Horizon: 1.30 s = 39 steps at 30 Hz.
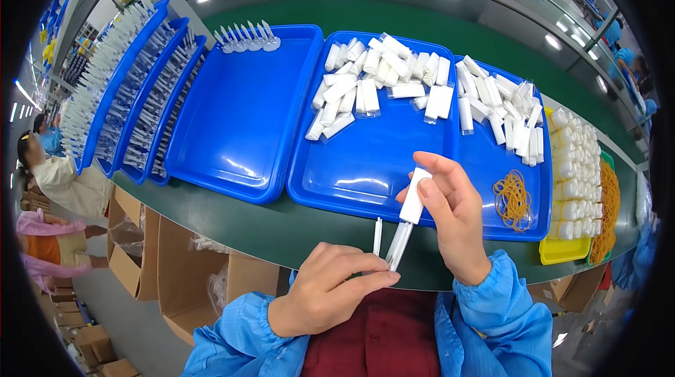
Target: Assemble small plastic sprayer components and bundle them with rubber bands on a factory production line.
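Observation:
My right hand [457, 212] pinches a small white rectangular packet [415, 197] between thumb and fingers, above the near edge of the middle blue tray. A narrow clear-and-white strip [399, 245] extends from its lower end. My left hand [330, 289] is closed on the bottom of this strip, fingertips pressed together; what lies under the fingers is partly hidden. Just left of the strip, a thin white stick [377, 236] rises by my left fingertips; I cannot tell whether they hold it. Many similar white packets [387, 60] lie heaped in the middle blue tray [365, 187].
On the right, another blue tray [485, 219] holds white packets and yellow rubber bands [513, 197]. Beyond it are white rolls [566, 166] in a yellow tray [555, 254]. Leftward, a blue tray [232, 159] carries clear syringe-like parts [246, 39]; filled trays [126, 110] stand tilted beside it.

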### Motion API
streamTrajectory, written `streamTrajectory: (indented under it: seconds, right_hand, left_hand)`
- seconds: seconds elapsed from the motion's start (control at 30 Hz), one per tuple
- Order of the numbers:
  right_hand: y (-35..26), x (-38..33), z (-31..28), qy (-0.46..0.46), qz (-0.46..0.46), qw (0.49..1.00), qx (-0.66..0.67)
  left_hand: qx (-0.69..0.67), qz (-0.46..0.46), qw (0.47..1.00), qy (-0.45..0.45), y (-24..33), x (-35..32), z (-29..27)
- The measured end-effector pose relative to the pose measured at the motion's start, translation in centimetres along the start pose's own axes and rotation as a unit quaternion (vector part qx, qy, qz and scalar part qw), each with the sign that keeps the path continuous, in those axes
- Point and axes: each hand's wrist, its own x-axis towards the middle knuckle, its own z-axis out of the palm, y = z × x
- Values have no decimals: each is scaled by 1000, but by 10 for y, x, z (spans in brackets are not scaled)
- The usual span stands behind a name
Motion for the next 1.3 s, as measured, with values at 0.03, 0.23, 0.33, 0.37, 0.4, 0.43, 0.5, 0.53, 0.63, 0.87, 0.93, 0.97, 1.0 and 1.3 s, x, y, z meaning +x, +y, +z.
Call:
streamTrajectory:
  seconds: [0.03,0.23,0.33,0.37,0.4,0.43,0.5,0.53,0.63,0.87,0.93,0.97,1.0,1.3]
  right_hand:
    - [1,0,-1,-6,2,1000,-5]
    - [4,-12,-5,5,-72,991,-112]
    - [17,-44,13,21,-150,982,-113]
    - [17,-47,19,16,-158,984,-85]
    - [17,-50,25,12,-166,984,-56]
    - [16,-45,25,-14,-184,978,-96]
    - [8,-22,26,-61,-216,959,-172]
    - [5,-4,32,-57,-253,946,-195]
    - [20,64,40,-37,-329,885,-328]
    - [23,113,52,-80,-370,661,-648]
    - [14,104,46,-126,-345,637,-678]
    - [11,99,42,-150,-331,623,-693]
    - [8,93,40,-179,-298,603,-718]
    - [-8,43,23,-80,61,995,30]
  left_hand:
    - [6,2,1000,1,0,0,1]
    - [42,21,999,-6,-1,-4,0]
    - [10,-12,990,141,-5,-11,16]
    - [3,-3,992,129,-9,-12,15]
    - [-4,7,993,117,-12,-13,10]
    - [-10,12,994,105,-15,-16,7]
    - [10,-2,995,104,-20,-17,1]
    - [24,-9,994,111,-24,-18,-1]
    - [114,-33,981,153,-41,-18,-4]
    - [163,-48,973,157,-52,-23,-7]
    - [150,-66,974,156,-52,-30,-8]
    - [147,-70,975,152,-52,-32,-8]
    - [143,-73,976,148,-50,-32,-9]
    - [90,-4,995,37,-22,-17,-14]
